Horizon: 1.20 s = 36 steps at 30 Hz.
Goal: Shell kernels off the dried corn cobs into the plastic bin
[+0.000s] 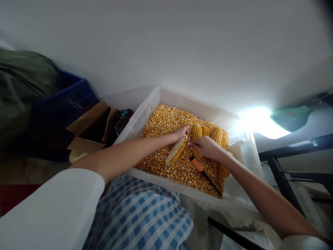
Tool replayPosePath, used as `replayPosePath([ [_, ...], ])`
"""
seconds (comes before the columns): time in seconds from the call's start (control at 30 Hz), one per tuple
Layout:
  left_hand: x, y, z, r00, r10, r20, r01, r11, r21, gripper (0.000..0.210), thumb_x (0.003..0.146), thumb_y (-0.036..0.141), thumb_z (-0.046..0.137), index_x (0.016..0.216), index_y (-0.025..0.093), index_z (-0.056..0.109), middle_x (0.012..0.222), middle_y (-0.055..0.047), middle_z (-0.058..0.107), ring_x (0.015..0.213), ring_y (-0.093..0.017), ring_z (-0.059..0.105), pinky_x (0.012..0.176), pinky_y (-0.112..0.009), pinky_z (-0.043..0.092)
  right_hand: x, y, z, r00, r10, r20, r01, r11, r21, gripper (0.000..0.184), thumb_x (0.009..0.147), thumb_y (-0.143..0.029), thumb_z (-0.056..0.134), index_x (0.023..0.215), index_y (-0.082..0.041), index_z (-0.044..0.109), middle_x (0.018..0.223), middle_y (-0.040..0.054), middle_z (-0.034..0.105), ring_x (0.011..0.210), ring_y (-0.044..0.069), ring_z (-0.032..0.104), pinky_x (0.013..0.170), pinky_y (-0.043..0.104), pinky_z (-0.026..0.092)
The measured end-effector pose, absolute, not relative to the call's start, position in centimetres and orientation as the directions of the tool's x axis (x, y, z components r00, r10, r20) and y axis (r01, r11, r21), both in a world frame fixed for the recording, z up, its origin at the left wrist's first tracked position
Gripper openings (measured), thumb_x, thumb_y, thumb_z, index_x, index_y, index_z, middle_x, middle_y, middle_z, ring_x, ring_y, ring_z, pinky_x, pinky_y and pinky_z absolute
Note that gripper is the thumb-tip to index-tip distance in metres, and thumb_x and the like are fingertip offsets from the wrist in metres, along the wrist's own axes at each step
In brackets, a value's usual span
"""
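Observation:
My left hand (181,133) is closed around the upper end of a partly stripped ear of corn (177,151). Bare pale cob shows along one side of it, with yellow kernels on the other. My right hand (205,145) has its fingers pinched together close to that upper end; what is between them is hidden. Beneath both hands lies a deep layer of loose corn kernels (166,119) in a translucent plastic bin (142,113). A screwdriver (197,164) with an orange and black handle rests on the kernels. Several whole ears of corn (216,134) are piled beside my right hand.
An open cardboard box (90,126) and a blue crate (75,88) stand left of the bin. A bright lamp (275,123) shines at the right, above a black metal frame (283,184). A white wall (166,45) rises behind. Blue checked cloth (148,215) covers my lap.

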<state>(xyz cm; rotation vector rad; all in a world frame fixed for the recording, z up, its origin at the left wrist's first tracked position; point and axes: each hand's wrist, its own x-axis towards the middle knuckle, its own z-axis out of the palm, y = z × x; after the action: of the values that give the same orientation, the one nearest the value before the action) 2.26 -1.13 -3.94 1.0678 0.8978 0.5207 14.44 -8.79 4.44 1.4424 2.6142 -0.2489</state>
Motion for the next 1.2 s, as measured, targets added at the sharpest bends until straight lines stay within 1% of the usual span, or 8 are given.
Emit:
replayPosePath([
  [0.17, 2.2, -1.4, -3.6, 0.557, 0.744, -0.37, 0.022, 0.432, 0.902, 0.043, 0.078, 0.042, 0.024, 0.048, 0.017, 0.042, 0.036, -0.001, 0.047, 0.033, -0.012, 0.045, 0.04, -0.025, 0.036, 14.1, -9.0, 4.7, -0.593, 0.767, -0.246, 0.805, 0.574, -0.151, 0.037, 0.083, -0.035, 0.033, 0.069, -0.015, 0.061, 0.059, 0.0027, 0.057, 0.049, 0.008, 0.041, 0.051, 0.021, 0.023],
  [0.3, 2.1, -1.6, -3.1, 0.562, 0.733, -0.382, 0.051, 0.43, 0.901, 0.044, 0.079, 0.044, 0.024, 0.048, 0.017, 0.041, 0.036, -0.002, 0.047, 0.034, -0.013, 0.046, 0.041, -0.026, 0.037, 14.4, -8.9, 5.2, -0.541, 0.805, -0.243, 0.84, 0.531, -0.113, 0.037, 0.083, -0.035, 0.034, 0.067, -0.014, 0.06, 0.055, 0.0022, 0.053, 0.047, 0.008, 0.038, 0.049, 0.021, 0.022],
  [0.47, 2.2, -1.6, -3.3, 0.576, 0.716, -0.393, 0.037, 0.458, 0.888, 0.045, 0.079, 0.044, 0.023, 0.049, 0.018, 0.041, 0.037, -0.001, 0.046, 0.035, -0.014, 0.047, 0.043, -0.027, 0.038, 14.2, -9.4, 5.3, -0.63, 0.724, -0.281, 0.776, 0.582, -0.241, 0.038, 0.083, -0.035, 0.033, 0.06, -0.015, 0.057, 0.05, -0.0009, 0.048, 0.043, 0.006, 0.032, 0.047, 0.021, 0.021],
  [0.57, 2.2, -1.5, -3.6, 0.563, 0.719, -0.408, 0.042, 0.468, 0.883, 0.044, 0.079, 0.044, 0.024, 0.049, 0.018, 0.042, 0.038, -0.001, 0.046, 0.035, -0.013, 0.048, 0.043, -0.027, 0.038, 13.9, -9.6, 4.9, -0.631, 0.721, -0.286, 0.775, 0.571, -0.269, 0.04, 0.083, -0.037, 0.033, 0.061, -0.014, 0.057, 0.05, -0.001, 0.048, 0.044, 0.006, 0.031, 0.047, 0.021, 0.02],
  [0.7, 2.2, -1.3, -3.8, 0.575, 0.709, -0.408, 0.035, 0.476, 0.879, 0.043, 0.078, 0.044, 0.024, 0.05, 0.018, 0.043, 0.038, -0.002, 0.047, 0.035, -0.014, 0.048, 0.043, -0.028, 0.038, 13.9, -9.7, 4.7, -0.627, 0.729, -0.275, 0.779, 0.577, -0.246, 0.039, 0.083, -0.037, 0.033, 0.061, -0.015, 0.056, 0.05, -0.0008, 0.048, 0.044, 0.007, 0.032, 0.047, 0.021, 0.02],
  [0.8, 2.2, -1.3, -3.7, 0.584, 0.706, -0.401, 0.04, 0.469, 0.882, 0.044, 0.078, 0.045, 0.023, 0.05, 0.017, 0.043, 0.038, -0.002, 0.047, 0.035, -0.014, 0.048, 0.043, -0.027, 0.038, 13.7, -9.8, 4.8, -0.623, 0.735, -0.267, 0.782, 0.591, -0.196, 0.037, 0.083, -0.035, 0.034, 0.061, -0.015, 0.056, 0.051, -0.0001, 0.049, 0.044, 0.007, 0.032, 0.047, 0.021, 0.02],
  [0.97, 2.0, -1.6, -3.2, 0.572, 0.717, -0.398, 0.053, 0.452, 0.891, 0.044, 0.078, 0.047, 0.025, 0.05, 0.017, 0.042, 0.037, -0.001, 0.047, 0.036, -0.013, 0.048, 0.044, -0.025, 0.038, 13.3, -10.1, 5.1, -0.589, 0.757, -0.282, 0.804, 0.583, -0.114, 0.038, 0.084, -0.036, 0.033, 0.064, -0.016, 0.058, 0.054, 0.0024, 0.052, 0.046, 0.008, 0.037, 0.048, 0.022, 0.021],
  [1.2, 2.0, -1.7, -3.2, 0.572, 0.726, -0.383, 0.056, 0.431, 0.901, 0.046, 0.078, 0.048, 0.024, 0.049, 0.017, 0.043, 0.038, -0.001, 0.048, 0.035, -0.012, 0.048, 0.044, -0.025, 0.039, 13.3, -10.1, 5.0, -0.629, 0.72, -0.292, 0.775, 0.611, -0.162, 0.037, 0.083, -0.035, 0.033, 0.065, -0.016, 0.059, 0.054, 0.0016, 0.053, 0.045, 0.008, 0.036, 0.049, 0.022, 0.021],
])
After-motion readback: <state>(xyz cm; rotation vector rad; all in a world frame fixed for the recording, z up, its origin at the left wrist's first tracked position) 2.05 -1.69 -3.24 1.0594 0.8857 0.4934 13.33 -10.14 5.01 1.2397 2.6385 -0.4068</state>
